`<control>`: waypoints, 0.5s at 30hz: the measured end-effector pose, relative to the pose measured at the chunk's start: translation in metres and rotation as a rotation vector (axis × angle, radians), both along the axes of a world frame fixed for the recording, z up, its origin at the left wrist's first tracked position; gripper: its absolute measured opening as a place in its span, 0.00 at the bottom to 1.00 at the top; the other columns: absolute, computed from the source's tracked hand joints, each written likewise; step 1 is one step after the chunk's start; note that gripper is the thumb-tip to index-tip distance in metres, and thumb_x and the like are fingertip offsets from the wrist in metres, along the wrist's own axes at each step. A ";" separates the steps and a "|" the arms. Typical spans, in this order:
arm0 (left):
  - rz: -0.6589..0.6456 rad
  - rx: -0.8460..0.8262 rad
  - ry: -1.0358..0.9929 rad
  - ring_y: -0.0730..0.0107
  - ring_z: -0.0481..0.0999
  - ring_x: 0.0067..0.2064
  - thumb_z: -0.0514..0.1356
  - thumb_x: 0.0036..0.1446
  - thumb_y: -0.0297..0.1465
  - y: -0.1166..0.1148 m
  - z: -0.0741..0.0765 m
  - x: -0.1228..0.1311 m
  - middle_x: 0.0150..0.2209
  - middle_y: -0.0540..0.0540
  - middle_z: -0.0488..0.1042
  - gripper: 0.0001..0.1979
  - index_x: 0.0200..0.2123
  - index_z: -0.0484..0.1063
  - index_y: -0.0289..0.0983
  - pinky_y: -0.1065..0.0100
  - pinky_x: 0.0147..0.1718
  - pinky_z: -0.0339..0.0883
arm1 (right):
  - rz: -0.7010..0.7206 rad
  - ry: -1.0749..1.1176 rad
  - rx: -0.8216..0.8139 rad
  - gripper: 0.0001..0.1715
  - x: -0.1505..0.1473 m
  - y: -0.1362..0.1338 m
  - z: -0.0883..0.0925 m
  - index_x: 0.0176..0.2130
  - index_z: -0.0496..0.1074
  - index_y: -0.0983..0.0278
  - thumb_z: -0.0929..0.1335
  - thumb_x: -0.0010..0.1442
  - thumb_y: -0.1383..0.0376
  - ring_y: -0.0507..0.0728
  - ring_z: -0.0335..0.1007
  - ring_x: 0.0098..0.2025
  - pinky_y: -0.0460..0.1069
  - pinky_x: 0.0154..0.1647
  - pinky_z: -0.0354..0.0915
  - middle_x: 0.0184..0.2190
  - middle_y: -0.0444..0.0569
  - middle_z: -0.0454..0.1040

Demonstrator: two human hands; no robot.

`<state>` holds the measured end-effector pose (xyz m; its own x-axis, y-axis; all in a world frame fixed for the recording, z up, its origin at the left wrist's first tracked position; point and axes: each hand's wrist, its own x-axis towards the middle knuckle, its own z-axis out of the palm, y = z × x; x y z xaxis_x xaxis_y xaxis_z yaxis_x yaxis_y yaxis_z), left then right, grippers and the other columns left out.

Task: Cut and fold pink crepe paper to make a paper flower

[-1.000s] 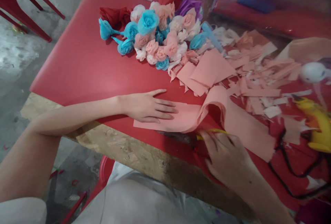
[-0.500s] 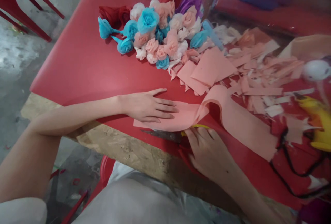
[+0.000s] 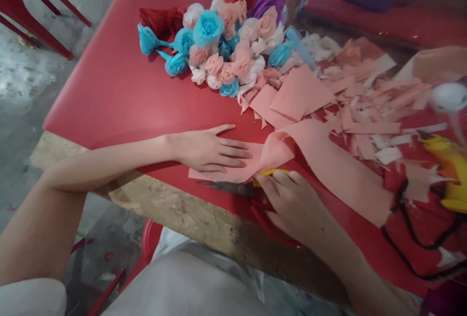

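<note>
My left hand (image 3: 215, 153) lies flat with spread fingers on a strip of pink paper (image 3: 323, 155), pressing its left end against the table. My right hand (image 3: 292, 199) is closed around the red and yellow handles of a pair of scissors (image 3: 229, 187), whose blades point left along the table edge below the paper. Its fingertips touch the paper where the strip curls up in a loop. The rest of the strip runs to the right behind my right hand. Part of the handles is hidden under my fingers.
Paper flowers (image 3: 208, 28) in blue, pink and white lie bunched at the back of the red table (image 3: 109, 87). Pink paper squares (image 3: 302, 92) and scraps (image 3: 368, 126) cover the right side. A yellow tool (image 3: 452, 175) and black cord (image 3: 412, 238) lie far right.
My right hand and the scissors have shifted slightly left, and the paper's loop has folded over further to the left. My left hand has stayed in place.
</note>
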<state>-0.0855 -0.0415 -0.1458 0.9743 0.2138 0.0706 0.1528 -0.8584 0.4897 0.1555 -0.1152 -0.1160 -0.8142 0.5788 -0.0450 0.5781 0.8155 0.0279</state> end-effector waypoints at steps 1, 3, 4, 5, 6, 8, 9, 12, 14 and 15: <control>0.004 -0.007 -0.003 0.63 0.56 0.63 0.48 0.63 0.32 0.000 0.000 0.000 0.61 0.45 0.59 0.18 0.55 0.63 0.42 0.50 0.63 0.31 | 0.002 0.000 -0.002 0.17 0.000 0.000 0.000 0.41 0.69 0.73 0.64 0.50 0.68 0.60 0.60 0.33 0.51 0.37 0.54 0.28 0.54 0.71; 0.007 -0.008 -0.008 0.63 0.56 0.63 0.48 0.63 0.33 0.000 -0.001 0.000 0.61 0.45 0.59 0.18 0.55 0.63 0.43 0.50 0.63 0.31 | -0.002 -0.002 0.003 0.17 0.000 0.001 0.000 0.40 0.69 0.73 0.65 0.49 0.69 0.59 0.60 0.32 0.50 0.36 0.54 0.27 0.53 0.71; 0.006 -0.002 -0.008 0.63 0.55 0.63 0.48 0.63 0.33 0.000 -0.001 0.000 0.61 0.45 0.59 0.18 0.55 0.63 0.43 0.50 0.63 0.31 | -0.002 -0.004 0.006 0.17 0.000 0.001 0.000 0.40 0.69 0.73 0.65 0.48 0.69 0.59 0.59 0.31 0.50 0.35 0.54 0.27 0.53 0.70; 0.004 0.006 -0.006 0.63 0.55 0.63 0.47 0.63 0.33 0.000 -0.001 0.000 0.61 0.45 0.58 0.18 0.55 0.63 0.42 0.50 0.63 0.30 | 0.002 -0.007 0.011 0.16 0.000 0.001 0.000 0.39 0.69 0.73 0.65 0.47 0.70 0.59 0.59 0.30 0.50 0.34 0.53 0.26 0.53 0.70; -0.001 0.016 -0.003 0.63 0.55 0.63 0.47 0.64 0.33 -0.001 -0.002 0.000 0.61 0.45 0.58 0.18 0.55 0.63 0.42 0.50 0.63 0.30 | 0.007 -0.007 0.016 0.16 0.001 0.001 0.000 0.38 0.70 0.73 0.65 0.46 0.71 0.58 0.58 0.30 0.50 0.33 0.52 0.26 0.52 0.70; -0.010 0.028 0.006 0.63 0.54 0.64 0.46 0.64 0.33 -0.001 -0.002 0.000 0.61 0.44 0.58 0.18 0.55 0.63 0.40 0.49 0.63 0.29 | 0.017 0.003 0.021 0.15 0.001 0.001 0.001 0.37 0.70 0.73 0.65 0.46 0.73 0.58 0.58 0.28 0.50 0.32 0.51 0.25 0.52 0.70; -0.010 0.028 0.007 0.63 0.54 0.64 0.45 0.64 0.33 -0.001 -0.003 0.000 0.61 0.44 0.58 0.18 0.55 0.63 0.40 0.49 0.63 0.29 | 0.021 0.007 0.021 0.14 0.001 0.001 0.001 0.37 0.70 0.73 0.64 0.46 0.74 0.58 0.58 0.28 0.50 0.32 0.51 0.24 0.52 0.69; 0.002 0.009 -0.010 0.63 0.55 0.63 0.47 0.64 0.33 -0.001 -0.003 -0.001 0.61 0.45 0.59 0.18 0.55 0.64 0.42 0.49 0.63 0.30 | 0.030 0.027 0.037 0.12 0.002 0.000 0.001 0.35 0.70 0.72 0.62 0.49 0.75 0.57 0.57 0.26 0.49 0.31 0.51 0.22 0.50 0.68; 0.008 -0.009 -0.018 0.62 0.55 0.63 0.47 0.63 0.33 -0.001 -0.003 -0.001 0.60 0.46 0.60 0.18 0.55 0.64 0.43 0.49 0.63 0.31 | 0.037 0.034 0.051 0.12 0.003 -0.001 0.000 0.35 0.70 0.72 0.61 0.50 0.76 0.56 0.57 0.26 0.49 0.30 0.50 0.21 0.49 0.67; 0.009 -0.019 -0.014 0.62 0.55 0.63 0.47 0.63 0.33 -0.001 -0.002 -0.001 0.60 0.46 0.60 0.18 0.55 0.64 0.43 0.49 0.63 0.30 | 0.042 0.034 0.054 0.12 0.003 -0.002 0.000 0.35 0.70 0.72 0.61 0.50 0.76 0.56 0.57 0.26 0.49 0.30 0.50 0.21 0.49 0.67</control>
